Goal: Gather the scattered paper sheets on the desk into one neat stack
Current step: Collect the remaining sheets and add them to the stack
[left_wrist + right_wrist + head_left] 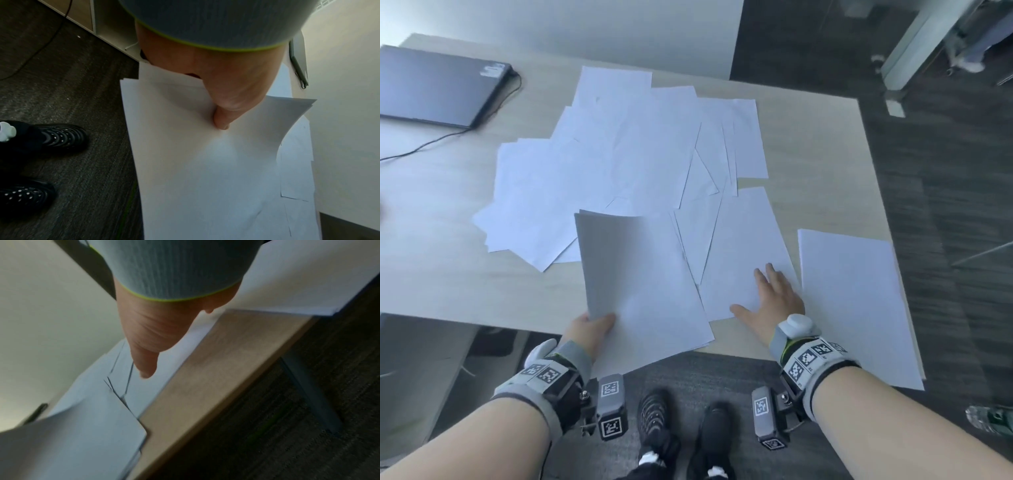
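Note:
Many white paper sheets lie scattered and overlapping across the light wooden desk. My left hand pinches a small bundle of sheets at its near left corner, thumb on top; the bundle curls upward and overhangs the desk's near edge. My right hand lies flat, fingers spread, on a single sheet to the right of the bundle. One more sheet lies apart at the desk's right side, overhanging the near edge.
A closed dark laptop with a cable sits at the desk's far left. Dark carpet surrounds the desk. My black shoes stand under the near edge. A plastic bottle shows at the lower right.

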Demonstrator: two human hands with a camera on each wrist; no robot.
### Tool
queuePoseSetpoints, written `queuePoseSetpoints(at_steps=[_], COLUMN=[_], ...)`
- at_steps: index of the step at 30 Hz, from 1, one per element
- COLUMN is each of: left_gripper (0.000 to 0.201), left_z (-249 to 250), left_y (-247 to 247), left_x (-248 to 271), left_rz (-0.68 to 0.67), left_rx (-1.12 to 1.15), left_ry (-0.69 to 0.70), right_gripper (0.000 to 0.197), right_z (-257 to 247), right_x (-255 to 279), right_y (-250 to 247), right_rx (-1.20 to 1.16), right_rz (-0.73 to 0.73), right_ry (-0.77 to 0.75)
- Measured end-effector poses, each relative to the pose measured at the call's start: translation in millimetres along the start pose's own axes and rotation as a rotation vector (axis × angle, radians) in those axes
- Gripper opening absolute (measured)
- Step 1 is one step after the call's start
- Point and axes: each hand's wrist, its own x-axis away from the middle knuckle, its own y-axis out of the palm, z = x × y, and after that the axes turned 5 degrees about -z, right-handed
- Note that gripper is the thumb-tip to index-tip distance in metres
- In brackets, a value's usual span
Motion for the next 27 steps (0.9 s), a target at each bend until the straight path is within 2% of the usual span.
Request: queuePoseSetpoints(at_steps=[2, 4, 6, 10, 17, 20, 23, 27], left_gripper=[0.014, 0.013, 0.005, 0.008, 0.010, 0.007, 0.003, 0.010], left_z=[0, -2, -6, -12, -8, -6, 0, 7], left_y=[3, 6, 6, 0, -2, -2, 3, 13], left_x=[0, -5, -9, -11, -7, -11, -14, -18], left_rz=[0.010, 0.024, 0.043, 0.099, 0.114, 0.118, 0.100, 0.048], left_rx=[0.003, 0.007, 0.004, -0.012, -0.058, -0.065, -0.080, -0.100], left_ry=[-0.005, -0.010, -0.005, -0.013, -0.012, -0.004, -0.005, 0.031], right_gripper=[0.110, 0.118, 0.120, 0.120, 0.079, 0.061, 0.067, 0.053], right_z=[-3, -7, -11, -10, -3, 6, 18, 21], right_x=[-4, -7, -11, -19, -30, -37, -44, -44], right_y=[8, 13, 15, 17, 4, -8, -18, -23], right_rx=[0.031, 0.034, 0.046, 0.023, 0.009, -0.018, -0.056, -0.263], right_rz=[-0.045, -0.079, -0.085, -0.044, 0.076, 0.068, -0.046, -0.005], right_ry=[0.026, 0.046, 0.063, 0.086, 0.055, -0.031, -0.146, -0.210])
